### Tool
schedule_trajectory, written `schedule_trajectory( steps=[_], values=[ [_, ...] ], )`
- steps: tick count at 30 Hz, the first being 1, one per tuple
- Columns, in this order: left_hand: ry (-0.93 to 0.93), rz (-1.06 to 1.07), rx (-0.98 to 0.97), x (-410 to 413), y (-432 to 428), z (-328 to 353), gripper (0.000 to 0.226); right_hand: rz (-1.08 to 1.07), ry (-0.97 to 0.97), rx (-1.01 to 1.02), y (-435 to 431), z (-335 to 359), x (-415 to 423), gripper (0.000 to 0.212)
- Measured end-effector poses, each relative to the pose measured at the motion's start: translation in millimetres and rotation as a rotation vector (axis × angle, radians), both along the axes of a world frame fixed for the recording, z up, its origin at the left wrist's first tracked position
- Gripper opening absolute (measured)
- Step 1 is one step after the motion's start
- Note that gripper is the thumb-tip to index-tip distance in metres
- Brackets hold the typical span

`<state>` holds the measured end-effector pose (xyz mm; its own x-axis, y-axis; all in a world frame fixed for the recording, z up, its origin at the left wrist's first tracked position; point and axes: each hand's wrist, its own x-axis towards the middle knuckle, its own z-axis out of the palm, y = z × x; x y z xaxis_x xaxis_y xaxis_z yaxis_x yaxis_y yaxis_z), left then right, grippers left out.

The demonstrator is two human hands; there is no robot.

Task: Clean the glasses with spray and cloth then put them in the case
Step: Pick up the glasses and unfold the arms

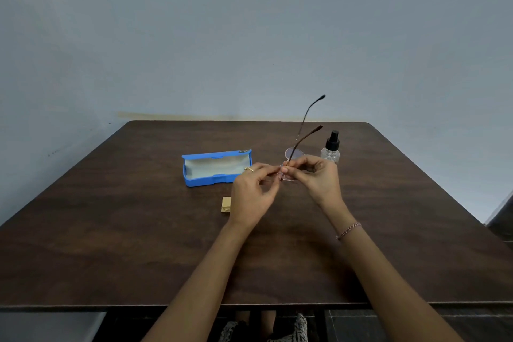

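- Nearest the camera, two bare forearms reach forward over the near edge of a dark brown wood-grain table [111, 244]; a patterned black-and-white fabric shows below that edge.
- On the right wrist sits a thin pink beaded bracelet [348, 231].
- Beside the left hand, on its left, lies a small folded tan cloth [226, 204], flat on the tabletop and untouched.
- Farther back and to the left stands an open blue plastic glasses case [217, 167] with a pale lining — its lid is tipped back and its inside holds nothing that can be seen.
- Just behind the right hand stands a small clear spray bottle with a black pump top [331, 148], upright, partly hidden by the fingers in front of it.
- Behind the table rises a plain grey-blue wall [249, 36].
- Left hand [253, 192]: fingers curled inward, thumb and forefinger pinched on the lower part of the frame; a gold ring [249, 169] shows on one finger.
- Right hand [319, 176]: fingertips likewise closed on the frame, meeting the left hand's fingertips.
- Thin-framed spectacles with round lenses and dark slender temples [294, 153] are held between both hands, lifted off the table — the temples are unfolded and point up and away, one lens showing above the fingers, the other mostly covered by them.
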<state>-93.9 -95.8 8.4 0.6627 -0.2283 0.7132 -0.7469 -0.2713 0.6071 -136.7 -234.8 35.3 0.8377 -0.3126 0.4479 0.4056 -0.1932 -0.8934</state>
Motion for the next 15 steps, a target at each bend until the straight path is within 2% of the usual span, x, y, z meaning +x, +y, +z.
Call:
schedule_trajectory(
  steps=[5, 15],
  values=[
    [0.034, 0.008, 0.024, 0.0, 2.1, 3.5, 0.017, 0.006, 0.021, -0.004, 5.1, 5.8, 5.8, 0.015],
    [0.088, 0.227, -0.068, 6.4, 9.3, 7.8, 0.003, 0.030, 0.020, 0.062, 10.3, -1.3, 7.8, 0.020]
  ],
)
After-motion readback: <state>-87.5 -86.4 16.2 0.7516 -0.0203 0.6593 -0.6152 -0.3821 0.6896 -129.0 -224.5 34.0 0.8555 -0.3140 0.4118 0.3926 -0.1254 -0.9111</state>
